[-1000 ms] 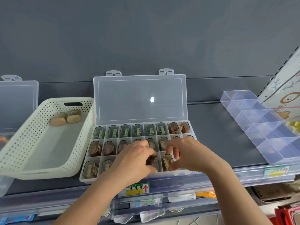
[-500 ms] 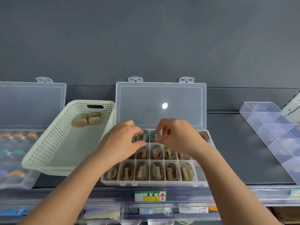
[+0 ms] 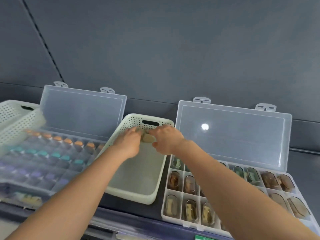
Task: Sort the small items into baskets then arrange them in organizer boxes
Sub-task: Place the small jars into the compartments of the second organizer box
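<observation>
1. Half a second earlier both hands worked over the compartments of the right organizer box (image 3: 173, 220). By this moment they had moved left, into the far end of the cream basket (image 3: 133, 196), and the view had swung left with them.
2. The left hand (image 3: 129, 144) reached in palm down, its fingers (image 3: 134, 131) bent towards the small items by the basket's far wall.
3. The right hand (image 3: 167, 140) came in from the other side. Its fingers (image 3: 158, 129) and thumb curled either side of a tan oval item (image 3: 148, 139).
4. Whether either hand actually pinched an item or only touched it could not be told.
5. The basket stood on the shelf (image 3: 303, 163) between the two boxes. Apart from the items under the hands, its floor lay bare.
6. The right organizer box had its clear lid (image 3: 233, 135) standing open. Its compartments held brown, green and tan items in clear oval cases.
7. The left organizer box (image 3: 26, 187), blurred, also had its lid (image 3: 83, 111) up. It showed rows of orange, teal and purple items.
8. A second perforated basket (image 3: 15, 125) sat at the far left, overlapping that box.
</observation>
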Action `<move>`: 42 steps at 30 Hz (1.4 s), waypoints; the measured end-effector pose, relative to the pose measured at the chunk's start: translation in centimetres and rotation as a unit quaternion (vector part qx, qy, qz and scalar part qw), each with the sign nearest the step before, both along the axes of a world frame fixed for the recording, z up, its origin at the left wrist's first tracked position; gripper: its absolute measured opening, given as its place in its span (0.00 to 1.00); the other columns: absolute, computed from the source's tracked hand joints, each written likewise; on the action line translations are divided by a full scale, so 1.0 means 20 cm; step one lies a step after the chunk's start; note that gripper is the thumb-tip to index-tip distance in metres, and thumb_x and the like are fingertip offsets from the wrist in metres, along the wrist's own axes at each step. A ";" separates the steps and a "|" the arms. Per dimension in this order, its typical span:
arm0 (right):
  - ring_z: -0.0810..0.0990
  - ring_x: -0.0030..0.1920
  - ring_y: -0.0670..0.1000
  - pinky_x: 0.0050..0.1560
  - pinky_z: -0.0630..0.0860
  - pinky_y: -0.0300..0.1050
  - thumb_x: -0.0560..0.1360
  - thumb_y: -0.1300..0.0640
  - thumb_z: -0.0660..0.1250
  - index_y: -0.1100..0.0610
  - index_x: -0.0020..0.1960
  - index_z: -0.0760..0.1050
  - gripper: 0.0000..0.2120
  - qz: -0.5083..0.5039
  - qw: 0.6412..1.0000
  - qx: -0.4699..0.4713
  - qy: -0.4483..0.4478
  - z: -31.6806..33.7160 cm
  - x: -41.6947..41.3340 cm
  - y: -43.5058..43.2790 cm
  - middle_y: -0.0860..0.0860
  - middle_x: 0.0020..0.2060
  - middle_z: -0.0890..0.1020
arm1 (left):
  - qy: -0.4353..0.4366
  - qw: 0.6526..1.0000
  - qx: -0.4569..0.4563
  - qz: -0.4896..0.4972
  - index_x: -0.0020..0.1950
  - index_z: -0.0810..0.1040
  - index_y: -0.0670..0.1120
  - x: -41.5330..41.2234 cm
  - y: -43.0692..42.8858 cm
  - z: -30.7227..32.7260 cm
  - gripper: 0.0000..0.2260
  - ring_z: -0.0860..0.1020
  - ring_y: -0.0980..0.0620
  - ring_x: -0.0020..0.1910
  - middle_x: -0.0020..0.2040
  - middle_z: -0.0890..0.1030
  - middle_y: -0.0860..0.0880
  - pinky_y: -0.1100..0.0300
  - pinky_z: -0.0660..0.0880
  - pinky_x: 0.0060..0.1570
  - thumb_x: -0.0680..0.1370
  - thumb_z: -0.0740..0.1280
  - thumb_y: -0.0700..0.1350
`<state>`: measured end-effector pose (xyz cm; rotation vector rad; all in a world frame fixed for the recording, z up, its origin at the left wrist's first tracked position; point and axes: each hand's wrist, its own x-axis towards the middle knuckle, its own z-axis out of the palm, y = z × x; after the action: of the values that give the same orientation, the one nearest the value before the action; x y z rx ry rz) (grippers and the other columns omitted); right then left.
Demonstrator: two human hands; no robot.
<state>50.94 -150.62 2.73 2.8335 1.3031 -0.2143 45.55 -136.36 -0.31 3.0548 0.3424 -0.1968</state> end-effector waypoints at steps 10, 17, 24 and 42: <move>0.74 0.54 0.61 0.50 0.72 0.53 0.78 0.56 0.58 0.49 0.67 0.67 0.17 -0.047 0.993 -0.055 0.097 -0.12 0.15 0.25 0.57 0.62 0.65 | 0.006 0.998 -0.054 -0.011 0.56 0.70 0.45 0.08 0.16 -0.06 0.08 0.73 0.46 0.48 0.57 0.70 0.46 0.54 0.69 0.43 0.78 0.62 0.44; 0.78 0.52 0.58 0.41 0.68 0.45 0.75 0.50 0.65 0.56 0.56 0.74 0.13 -0.129 0.991 0.028 0.031 -0.15 0.18 0.31 0.56 0.54 0.77 | 0.044 0.992 -0.118 0.029 0.56 0.72 0.48 0.10 0.17 -0.05 0.27 0.72 0.49 0.51 0.55 0.69 0.49 0.56 0.70 0.46 0.65 0.77 0.58; 0.75 0.45 0.55 0.39 0.70 0.43 0.69 0.57 0.67 0.54 0.51 0.73 0.11 -0.113 0.991 -0.012 0.074 -0.14 0.16 0.32 0.52 0.46 0.77 | 0.033 0.988 -0.151 0.022 0.55 0.72 0.50 0.03 0.16 -0.06 0.13 0.75 0.51 0.47 0.49 0.78 0.51 0.58 0.71 0.41 0.72 0.69 0.47; 0.76 0.38 0.50 0.43 0.77 0.46 0.69 0.68 0.69 0.58 0.50 0.77 0.11 -0.203 0.763 0.525 0.319 0.13 -0.14 -0.49 0.52 0.39 0.79 | -0.107 0.939 -0.325 -0.025 0.59 0.73 0.56 -0.21 -0.28 0.23 0.18 0.80 0.57 0.39 0.43 0.80 0.57 0.54 0.78 0.44 0.71 0.72 0.51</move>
<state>48.22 -160.38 5.36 4.3054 0.9785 -0.7025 41.40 -141.89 4.35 2.3979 0.1430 0.0232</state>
